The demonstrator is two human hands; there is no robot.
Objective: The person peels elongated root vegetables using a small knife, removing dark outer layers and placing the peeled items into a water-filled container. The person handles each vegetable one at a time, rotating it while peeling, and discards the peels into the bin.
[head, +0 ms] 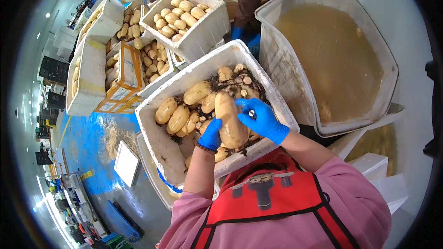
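Observation:
A large, pale lotus root segment [229, 121] lies lengthwise in my blue-gloved left hand [211, 135], whose fingers wrap its near left side. My right hand [261, 120], also in a blue glove, curls around a small tool [252, 113]. Only a round metal end of it shows, so its kind is unclear. The right fingertips are close beside the root's upper right side; whether they touch it is uncertain. Beneath both hands stands a white foam box [166, 160] with more lotus roots [178, 119], dark fibrous trimmings [258, 81] and cut root ends [244, 92].
Right of the box stands a big white tub [285, 72] of murky brown water. Foam boxes [204, 36] full of lotus roots are stacked at the far left. Another person's legs [247, 3] are behind the box. A white lid [127, 163] rests on the blue floor.

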